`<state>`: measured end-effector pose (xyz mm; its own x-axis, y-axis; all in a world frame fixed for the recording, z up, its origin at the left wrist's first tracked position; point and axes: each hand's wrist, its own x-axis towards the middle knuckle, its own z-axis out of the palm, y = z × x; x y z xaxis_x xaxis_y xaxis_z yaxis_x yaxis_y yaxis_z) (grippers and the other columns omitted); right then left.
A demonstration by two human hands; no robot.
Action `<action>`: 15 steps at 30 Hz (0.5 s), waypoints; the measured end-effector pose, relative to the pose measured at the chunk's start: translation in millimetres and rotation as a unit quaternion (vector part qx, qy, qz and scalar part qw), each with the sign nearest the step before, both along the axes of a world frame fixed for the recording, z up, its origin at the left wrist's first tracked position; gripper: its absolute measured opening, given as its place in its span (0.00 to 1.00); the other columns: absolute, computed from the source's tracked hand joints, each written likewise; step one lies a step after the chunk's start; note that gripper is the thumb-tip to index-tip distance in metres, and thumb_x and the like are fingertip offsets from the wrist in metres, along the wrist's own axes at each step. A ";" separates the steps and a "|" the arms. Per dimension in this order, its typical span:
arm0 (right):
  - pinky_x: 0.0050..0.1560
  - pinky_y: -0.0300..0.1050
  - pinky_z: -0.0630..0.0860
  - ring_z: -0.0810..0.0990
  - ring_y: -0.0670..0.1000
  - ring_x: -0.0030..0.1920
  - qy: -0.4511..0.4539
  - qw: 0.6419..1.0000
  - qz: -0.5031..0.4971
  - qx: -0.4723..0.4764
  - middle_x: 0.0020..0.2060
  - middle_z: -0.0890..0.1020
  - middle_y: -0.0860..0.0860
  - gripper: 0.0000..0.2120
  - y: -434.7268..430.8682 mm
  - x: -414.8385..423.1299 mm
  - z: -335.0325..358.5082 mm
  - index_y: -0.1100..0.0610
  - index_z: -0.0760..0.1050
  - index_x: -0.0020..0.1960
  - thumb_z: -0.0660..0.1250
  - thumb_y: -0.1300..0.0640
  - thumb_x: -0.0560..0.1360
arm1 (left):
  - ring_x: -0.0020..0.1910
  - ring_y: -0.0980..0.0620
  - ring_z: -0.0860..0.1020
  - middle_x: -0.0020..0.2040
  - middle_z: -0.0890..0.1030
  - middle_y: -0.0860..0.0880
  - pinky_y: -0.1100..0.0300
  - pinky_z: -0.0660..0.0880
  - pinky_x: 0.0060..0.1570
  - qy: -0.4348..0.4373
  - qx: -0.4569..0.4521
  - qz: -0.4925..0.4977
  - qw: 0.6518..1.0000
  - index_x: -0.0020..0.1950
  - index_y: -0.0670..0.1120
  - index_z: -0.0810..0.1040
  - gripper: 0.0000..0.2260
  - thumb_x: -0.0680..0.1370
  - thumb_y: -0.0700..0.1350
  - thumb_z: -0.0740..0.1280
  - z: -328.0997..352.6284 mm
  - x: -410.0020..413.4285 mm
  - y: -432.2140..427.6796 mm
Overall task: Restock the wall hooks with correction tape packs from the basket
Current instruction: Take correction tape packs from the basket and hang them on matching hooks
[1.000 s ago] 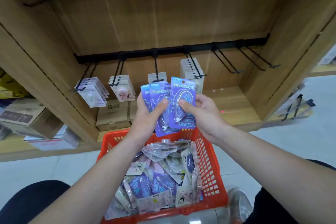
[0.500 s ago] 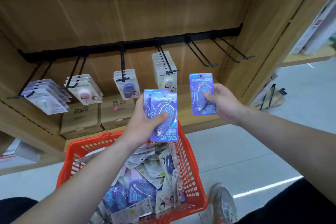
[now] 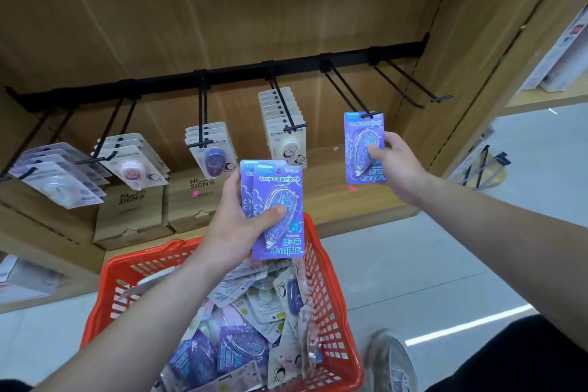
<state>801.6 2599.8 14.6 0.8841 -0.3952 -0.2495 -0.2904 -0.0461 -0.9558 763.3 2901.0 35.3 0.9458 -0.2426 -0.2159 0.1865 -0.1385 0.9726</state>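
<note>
Purple card fills both grips. The right hand (image 3: 401,165) has its fingers (image 3: 374,150) pinched on a single correction tape pack (image 3: 361,140), with the thumb on the clear blister and the other fingers hidden behind the card. The left hand (image 3: 234,227) is clamped on a small fan of packs (image 3: 280,232) of the same kind, thumb across the front one; how many sit behind it is hard to count. The single pack's top edge meets the crossbar tip of a hook (image 3: 370,113) hanging from the black rail (image 3: 229,76), but whether its hanging hole is on the wire cannot be told. Further right along the rail a double hook (image 3: 440,99) stands bare. Left along the rail, four hooks carry hung packs (image 3: 288,137), the far-left ones blurred and cut by the frame edge. Well below the rail the red basket (image 3: 331,296) holds a loose heap of packs (image 3: 248,331), and its near end runs out of view. Brown boxes (image 3: 133,213) sit on the shelf under the rail, one partly hidden by the left hand.
</note>
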 end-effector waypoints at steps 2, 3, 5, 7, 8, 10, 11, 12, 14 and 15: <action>0.48 0.54 0.83 0.85 0.53 0.52 -0.002 1.000 0.005 0.001 0.57 0.82 0.50 0.11 0.8 -2.2 -0.8 0.50 0.69 0.67 0.61 0.56 0.85 | 0.52 0.57 0.85 0.57 0.83 0.58 0.60 0.83 0.42 -0.002 0.000 0.000 1.000 0.78 0.57 0.61 0.37 0.75 0.42 0.76 0.1 -0.4 -0.7; 0.48 0.54 0.83 0.85 0.53 0.53 -0.007 1.000 0.007 -0.004 0.57 0.83 0.50 0.12 1.1 -1.7 -0.2 0.50 0.70 0.67 0.61 0.56 0.85 | 0.51 0.57 0.85 0.57 0.83 0.58 0.61 0.83 0.41 -0.003 -0.002 0.000 1.000 0.78 0.57 0.61 0.37 0.75 0.41 0.76 -0.2 -0.7 -1.4; 0.46 0.52 0.83 0.86 0.53 0.52 -0.002 1.000 0.010 -0.029 0.57 0.84 0.49 0.13 2.0 2.0 2.6 0.48 0.71 0.69 0.62 0.53 0.84 | 0.50 0.57 0.86 0.57 0.83 0.56 0.62 0.82 0.40 -0.002 -0.007 0.001 1.000 0.77 0.57 0.61 0.37 0.75 0.40 0.76 -0.6 -1.7 -3.6; 0.51 0.53 0.82 0.85 0.53 0.55 0.037 0.995 0.016 -0.087 0.60 0.83 0.49 0.19 3.3 6.3 4.6 0.44 0.71 0.71 0.62 0.44 0.81 | 0.49 0.58 0.86 0.57 0.83 0.56 0.63 0.82 0.39 -0.002 -0.009 0.006 1.000 0.75 0.57 0.62 0.35 0.75 0.40 0.76 0.8 -3.4 -8.2; 0.57 0.55 0.81 0.83 0.55 0.58 0.077 0.986 0.021 -0.143 0.64 0.80 0.50 0.24 2.3 8.9 3.9 0.42 0.70 0.73 0.62 0.39 0.77 | 0.49 0.58 0.86 0.56 0.83 0.56 0.62 0.82 0.40 -0.003 -0.008 0.010 1.000 0.74 0.57 0.62 0.35 0.75 0.40 0.77 2.0 -4.0 -11.2; 0.66 0.56 0.75 0.77 0.60 0.66 0.147 0.954 0.012 -0.262 0.72 0.73 0.55 0.31 3.2 9.6 5.0 0.47 0.66 0.78 0.63 0.37 0.78 | 0.49 0.57 0.86 0.56 0.84 0.56 0.59 0.84 0.44 -0.002 -0.007 0.019 1.000 0.74 0.56 0.63 0.35 0.74 0.42 0.78 2.9 -3.3 -17.8; 0.66 0.55 0.74 0.76 0.61 0.67 0.146 0.947 0.011 -0.285 0.71 0.72 0.56 0.29 5.8 5.2 8.4 0.50 0.68 0.77 0.64 0.40 0.79 | 0.50 0.57 0.86 0.57 0.84 0.56 0.56 0.84 0.47 -0.001 -0.007 0.024 1.000 0.74 0.55 0.64 0.35 0.74 0.43 0.78 2.8 -2.5 -21.8; 0.62 0.52 0.75 0.77 0.59 0.65 0.119 0.955 0.025 -0.272 0.69 0.74 0.55 0.24 9.1 -0.2 12.2 0.52 0.72 0.72 0.65 0.43 0.81 | 0.51 0.56 0.85 0.57 0.84 0.55 0.53 0.84 0.51 0.000 -0.007 0.031 1.000 0.74 0.55 0.65 0.34 0.73 0.44 0.79 3.1 -1.6 -25.6; 0.52 0.48 0.78 0.82 0.53 0.57 0.066 0.982 0.098 -0.144 0.61 0.82 0.53 0.12 23.2 -17.3 22.8 0.54 0.78 0.60 0.65 0.47 0.83 | 0.53 0.53 0.85 0.58 0.85 0.53 0.47 0.82 0.57 0.004 -0.011 0.048 0.999 0.71 0.53 0.68 0.31 0.73 0.45 0.79 0.2 2.4 -34.0; 0.50 0.49 0.80 0.84 0.53 0.53 0.062 0.984 0.150 -0.073 0.58 0.84 0.54 0.11 32.3 -26.9 28.1 0.54 0.79 0.57 0.64 0.48 0.83 | 0.54 0.52 0.85 0.58 0.85 0.53 0.45 0.81 0.59 0.006 -0.014 0.055 0.998 0.70 0.52 0.70 0.30 0.72 0.45 0.80 -2.2 4.9 -38.5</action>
<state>774.7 2632.1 42.6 0.9325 -0.1605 -0.3235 -0.3574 -0.2815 -0.8905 768.3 2862.5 33.2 0.9643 -0.1432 -0.2227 0.2116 -0.0889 0.9733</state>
